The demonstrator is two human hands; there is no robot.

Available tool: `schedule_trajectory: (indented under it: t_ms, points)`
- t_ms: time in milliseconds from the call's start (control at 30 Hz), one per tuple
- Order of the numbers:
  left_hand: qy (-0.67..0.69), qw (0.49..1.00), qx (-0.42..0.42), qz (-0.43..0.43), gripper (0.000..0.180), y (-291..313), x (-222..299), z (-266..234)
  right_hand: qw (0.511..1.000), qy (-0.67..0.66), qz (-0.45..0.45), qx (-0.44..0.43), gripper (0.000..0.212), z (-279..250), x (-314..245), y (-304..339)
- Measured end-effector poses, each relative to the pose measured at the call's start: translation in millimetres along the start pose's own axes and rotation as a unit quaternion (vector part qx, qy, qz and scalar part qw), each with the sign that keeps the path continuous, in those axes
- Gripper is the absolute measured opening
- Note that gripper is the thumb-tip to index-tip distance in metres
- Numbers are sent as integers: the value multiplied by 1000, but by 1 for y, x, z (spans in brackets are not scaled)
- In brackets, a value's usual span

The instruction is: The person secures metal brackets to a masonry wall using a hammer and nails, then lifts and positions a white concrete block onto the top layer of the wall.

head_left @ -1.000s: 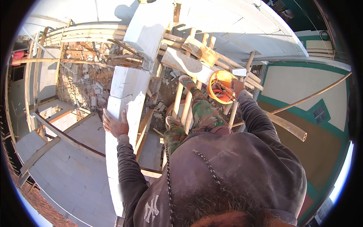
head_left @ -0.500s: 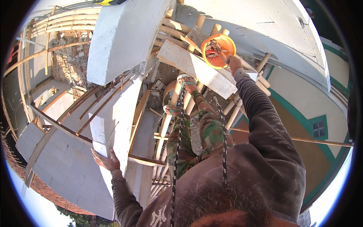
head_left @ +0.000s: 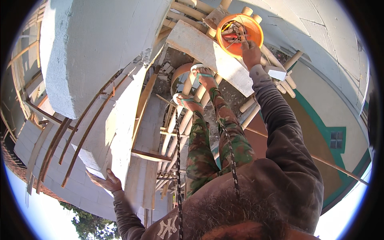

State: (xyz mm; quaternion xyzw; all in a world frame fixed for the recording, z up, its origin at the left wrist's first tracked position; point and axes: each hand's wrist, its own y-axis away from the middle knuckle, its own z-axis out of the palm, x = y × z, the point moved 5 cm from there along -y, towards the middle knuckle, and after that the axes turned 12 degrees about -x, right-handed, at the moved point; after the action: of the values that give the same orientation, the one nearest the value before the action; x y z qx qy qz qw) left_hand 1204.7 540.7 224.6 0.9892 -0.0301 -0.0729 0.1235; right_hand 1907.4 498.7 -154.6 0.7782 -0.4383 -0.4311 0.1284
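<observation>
My left hand (head_left: 106, 182) rests on the end of a pale block wall (head_left: 116, 136), its fingers stretched out and thumb apart. To the far right, my right hand (head_left: 251, 54) reaches over the rim of an orange bucket (head_left: 259, 32). Its fingers are closed around what looks like the brown handle of a tool (head_left: 242, 35); the tool's lower end is lost among the other things. Inside the bucket lie several hand tools (head_left: 230, 37), some with red and yellow parts, too jumbled to tell apart. The bucket stands on bamboo poles beside a broad plank (head_left: 212, 54).
My sandalled feet (head_left: 202, 78) stand on bamboo poles (head_left: 186, 120) with gaps between them. Rusty reinforcing bars (head_left: 80, 140) jut out at the left beside a large pale block wall (head_left: 100, 48). A black and white cord (head_left: 179, 168) hangs in front. Another wall (head_left: 328, 44) rises at the right.
The view has shifted, and the left wall looks larger. My right hand has stayed at the bucket with the handle, now more upright. My left hand remains on the wall's end.
</observation>
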Motion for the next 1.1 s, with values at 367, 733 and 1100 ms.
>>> schedule_trajectory:
  t_ms: [367,733,1100]
  points:
    - [7,1000,6,-6,98,2,-15,8,984,72,-145,74,16,14,-11,17]
    - [10,1000,14,8,96,8,-14,7,992,100,20,79,42,31,136,72]
    - [20,999,18,-23,92,14,-29,14,908,356,145,-170,107,122,208,6]
